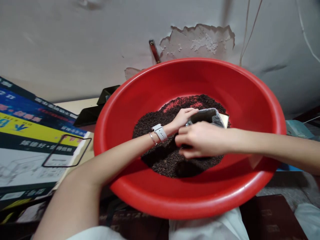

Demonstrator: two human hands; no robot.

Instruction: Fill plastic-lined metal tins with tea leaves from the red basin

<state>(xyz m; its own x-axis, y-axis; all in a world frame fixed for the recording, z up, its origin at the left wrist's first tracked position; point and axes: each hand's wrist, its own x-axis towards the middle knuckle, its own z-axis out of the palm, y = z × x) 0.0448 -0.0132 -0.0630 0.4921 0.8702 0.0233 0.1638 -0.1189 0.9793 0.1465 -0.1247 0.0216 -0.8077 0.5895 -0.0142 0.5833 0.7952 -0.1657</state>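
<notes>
A wide red plastic basin (130, 195) holds a layer of dark, dry flakes (160, 163) that look like loose tea leaves. Inside it, a foil-lined bag (217, 119) stands with its mouth open, a pale yellowish outer side showing at the right. My left hand (184, 118) reaches in from the left and is closed on the bag's near-left rim. In front of the bag's mouth is my right hand (203, 140), its fingers curled inward and slightly blurred. Whatever lies within those fingers is hidden.
Behind the basin rises a grey wall (87, 50) with peeling plaster. Printed cardboard (30, 143) and a thin black frame (67, 150) lie at the left. A dark red box (277, 216) is at lower right, beside the wearer's light-clothed legs (207, 228).
</notes>
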